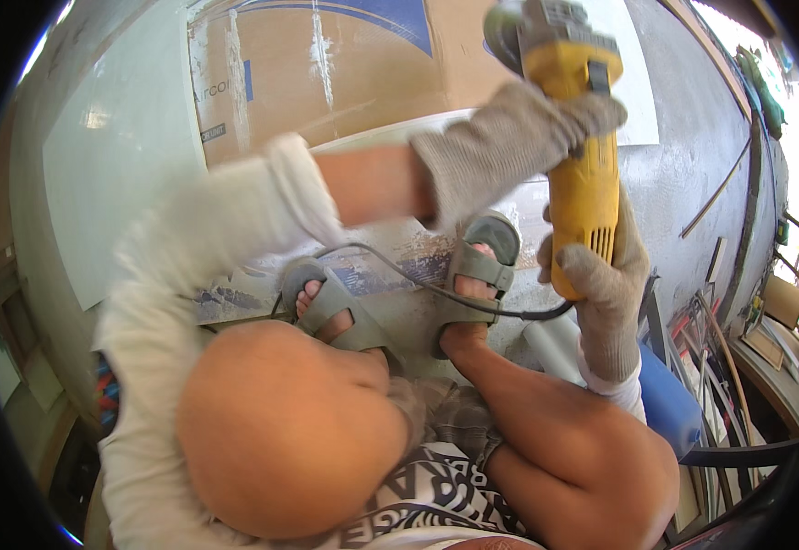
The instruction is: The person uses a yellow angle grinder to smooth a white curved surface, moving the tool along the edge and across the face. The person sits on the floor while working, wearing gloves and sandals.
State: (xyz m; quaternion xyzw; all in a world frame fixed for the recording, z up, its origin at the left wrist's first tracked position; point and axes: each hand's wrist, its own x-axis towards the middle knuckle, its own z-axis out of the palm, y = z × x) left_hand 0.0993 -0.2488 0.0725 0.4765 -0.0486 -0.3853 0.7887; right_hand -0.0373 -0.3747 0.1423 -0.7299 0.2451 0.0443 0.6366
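Note:
A yellow angle grinder (584,197) is held up on the right, its grey head pointing away from me and its round disc (503,37) at the far left of the head. My left hand (546,128), in a grey knit glove, reaches across and closes round the body just below the black switch (598,78). Round the rear end wraps my right hand (612,275), gloved as well, with its thumb over the vented part. From that end a black power cord (399,272) runs left, across my sandalled feet.
Flattened brown cardboard (344,64) and a pale sheet (120,170) lie on the concrete floor (702,119). To the right are a blue cylinder (670,399), a white roll (555,346), and a cluttered heap of rods and strips (716,367). My bare knees are close below.

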